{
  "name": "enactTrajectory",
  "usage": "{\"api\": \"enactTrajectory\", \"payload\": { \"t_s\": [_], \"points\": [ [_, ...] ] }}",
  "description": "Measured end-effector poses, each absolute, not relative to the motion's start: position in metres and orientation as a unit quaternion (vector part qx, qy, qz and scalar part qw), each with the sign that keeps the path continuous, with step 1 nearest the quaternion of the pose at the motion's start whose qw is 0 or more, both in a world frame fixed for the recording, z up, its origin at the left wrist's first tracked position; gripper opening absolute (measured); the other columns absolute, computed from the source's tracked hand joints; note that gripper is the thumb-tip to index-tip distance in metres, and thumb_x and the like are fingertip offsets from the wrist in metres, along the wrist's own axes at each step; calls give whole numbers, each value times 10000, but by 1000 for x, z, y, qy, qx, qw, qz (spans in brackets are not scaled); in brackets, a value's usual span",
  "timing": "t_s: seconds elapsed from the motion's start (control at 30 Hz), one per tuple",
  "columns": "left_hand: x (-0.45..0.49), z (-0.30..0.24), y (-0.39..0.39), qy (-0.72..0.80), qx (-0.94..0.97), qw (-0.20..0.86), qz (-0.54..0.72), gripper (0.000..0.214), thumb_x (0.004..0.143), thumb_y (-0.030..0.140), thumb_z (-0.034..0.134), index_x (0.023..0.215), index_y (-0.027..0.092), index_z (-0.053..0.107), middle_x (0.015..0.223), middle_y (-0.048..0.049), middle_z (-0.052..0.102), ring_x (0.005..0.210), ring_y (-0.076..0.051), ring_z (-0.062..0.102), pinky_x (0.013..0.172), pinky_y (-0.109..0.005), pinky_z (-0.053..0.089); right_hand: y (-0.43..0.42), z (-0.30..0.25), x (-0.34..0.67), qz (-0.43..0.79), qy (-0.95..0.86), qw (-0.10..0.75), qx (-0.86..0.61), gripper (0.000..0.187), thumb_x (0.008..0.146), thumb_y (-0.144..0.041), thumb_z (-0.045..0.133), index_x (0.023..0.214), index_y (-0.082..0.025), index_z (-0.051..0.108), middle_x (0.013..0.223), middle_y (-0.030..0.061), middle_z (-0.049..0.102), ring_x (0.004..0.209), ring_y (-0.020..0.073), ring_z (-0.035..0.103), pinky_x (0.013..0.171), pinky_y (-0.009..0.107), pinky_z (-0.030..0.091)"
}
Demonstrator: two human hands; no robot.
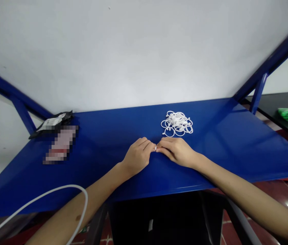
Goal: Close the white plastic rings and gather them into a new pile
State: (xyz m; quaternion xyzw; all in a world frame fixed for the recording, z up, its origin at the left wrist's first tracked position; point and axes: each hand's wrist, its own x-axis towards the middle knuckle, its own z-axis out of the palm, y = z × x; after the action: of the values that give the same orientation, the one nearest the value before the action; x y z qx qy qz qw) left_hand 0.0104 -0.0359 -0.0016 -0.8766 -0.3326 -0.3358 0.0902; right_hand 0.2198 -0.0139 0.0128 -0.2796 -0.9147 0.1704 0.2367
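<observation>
Here, both hands' fingers pinch 1 small white piece between them (fingertips touching).

Your left hand: bare, knuckles up, fingers curled inward, thumb and fingertips pinched at the inner edge. Your right hand: bare, palm down, fingers bent and drawn to a pinch facing the left. The fingertips of both hands meet at centre. Your forearms: both bare, extended forward, converging from the lower corners toward the joined hands.
</observation>
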Motion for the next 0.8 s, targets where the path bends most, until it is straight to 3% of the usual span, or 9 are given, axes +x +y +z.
{"api": "enactTrajectory", "payload": {
  "t_s": [0.1,0.23,0.43,0.67,0.8],
  "points": [
    [11,2,-33,-366,-873,38,-321,218,1019,149,419,880,181,584,793,-22,666,744,-176,574,737,-321,508,-10,13,219,177,-903,251,-301,277,1056,-350,438,1017,-175,649,884,50,680,766,153,632,684,267,474],
    [6,4,-22,-443,-853,-39,-273,194,1014,287,493,1145,180,587,1095,-75,694,1011,-225,627,922,-405,520,1,19,225,134,-878,290,-357,251,1036,-351,478,1011,-191,669,937,71,695,864,194,644,775,329,509],
    [-13,-8,-5,-515,-835,-83,-175,415,991,408,535,1318,152,557,1443,-143,540,1383,-319,446,1145,-523,382,26,23,251,-18,-814,367,-451,220,1002,-302,512,1093,-234,700,1110,119,634,1019,280,563,892,480,501],
    [-17,-6,-4,-510,-842,-96,-145,446,1004,420,505,1356,149,554,1506,-159,491,1449,-330,387,1186,-540,333,29,20,255,-40,-800,361,-477,250,983,-326,545,1129,-177,683,1109,149,597,1020,283,551,887,465,513],
    [-18,-5,-4,-500,-852,-86,-126,474,1013,427,484,1380,133,543,1529,-168,466,1461,-336,370,1195,-526,327,13,23,243,65,-842,327,-424,205,1011,-311,508,1065,-196,668,1025,92,678,935,227,638,834,385,528]
  ]
}}
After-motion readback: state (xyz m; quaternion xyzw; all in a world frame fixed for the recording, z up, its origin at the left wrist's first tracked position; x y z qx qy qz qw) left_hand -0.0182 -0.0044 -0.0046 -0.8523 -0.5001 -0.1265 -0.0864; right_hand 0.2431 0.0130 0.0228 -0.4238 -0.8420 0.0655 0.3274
